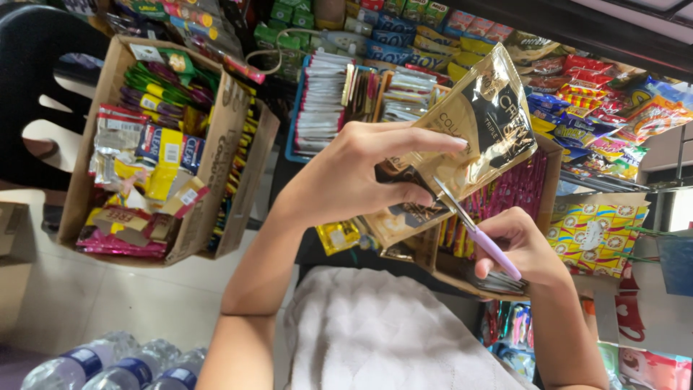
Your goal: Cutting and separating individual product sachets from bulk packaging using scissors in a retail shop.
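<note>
You are holding a strip of gold foil sachets (476, 123) up in front of you with your left hand (346, 177), fingers pinched along its lower left edge, thumb hidden behind the foil. Your right hand (523, 249) is gripping lilac-handled scissors (469, 224), fingers curled shut around the handles, with the blades biting into the strip's lower edge, close to your left fingertips (451, 143).

Below and behind are lying a cardboard box of mixed sachets (155, 144), a second box of pink and yellow packets (520, 191), a white cloth (375, 332) over your lap and bottled water (115, 365) at the lower left.

The likely risks: the blades are sitting so near your left fingers that a slip could be nicking them; the glossy foil is bending, so the cut could be wandering into a sachet and spilling its contents; and a freed piece could be dropping between the boxes
</note>
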